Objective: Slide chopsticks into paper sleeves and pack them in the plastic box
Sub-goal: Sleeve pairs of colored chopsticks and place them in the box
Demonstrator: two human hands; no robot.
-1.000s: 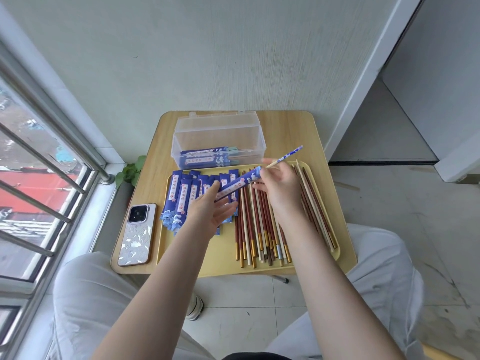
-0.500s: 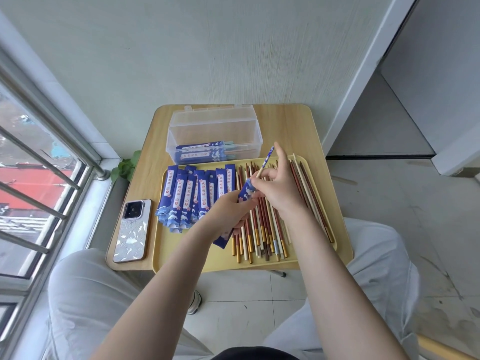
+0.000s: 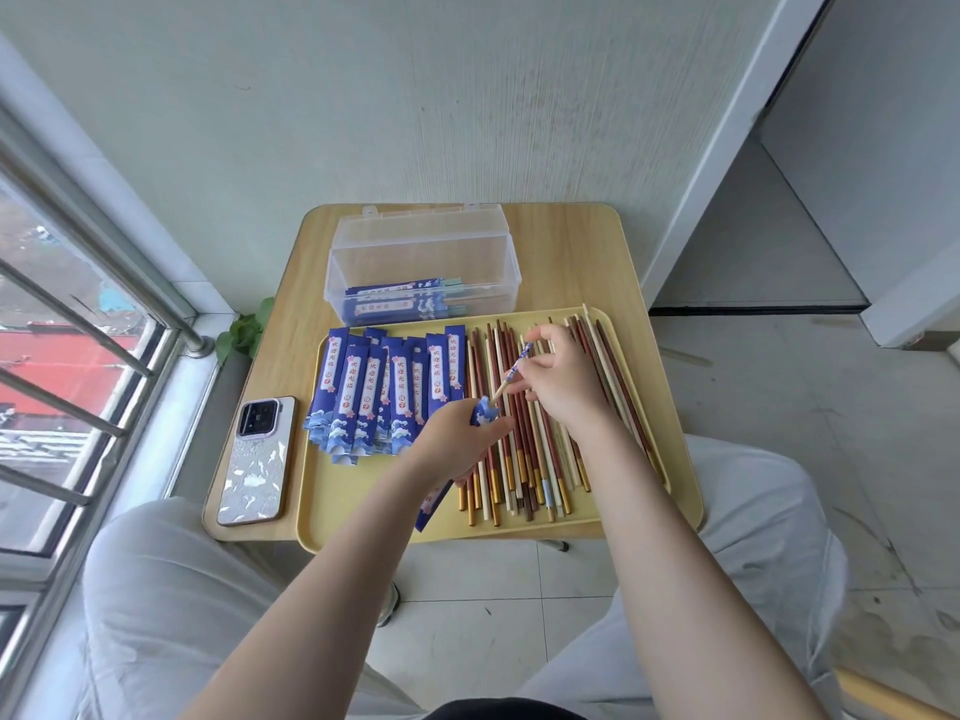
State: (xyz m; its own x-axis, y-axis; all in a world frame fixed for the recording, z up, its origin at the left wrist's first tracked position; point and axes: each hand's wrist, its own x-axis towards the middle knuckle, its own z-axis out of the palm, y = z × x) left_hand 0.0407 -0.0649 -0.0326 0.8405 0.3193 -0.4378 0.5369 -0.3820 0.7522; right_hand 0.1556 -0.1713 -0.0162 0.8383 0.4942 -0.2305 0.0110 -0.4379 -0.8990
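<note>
Head view: we note the chopstick [image 3: 511, 379] sunk deeper into the sleeve [image 3: 480, 415]; left hand [image 3: 457, 444] grips sleeve, right hand [image 3: 563, 381] pinches chopstick.

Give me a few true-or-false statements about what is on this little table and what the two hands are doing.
1. The plastic box already holds some sleeved chopsticks. True.
2. The left hand holds a blue paper sleeve. True.
3. The phone lies on the yellow tray. False: it lies on the table, left of the tray.
4. The right hand is empty. False: it pinches a chopstick whose lower end is in the sleeve's mouth.
5. The loose chopsticks lie on the tray, right of the empty sleeves. True.
6. The box lid is closed. False: it stands open.
</note>
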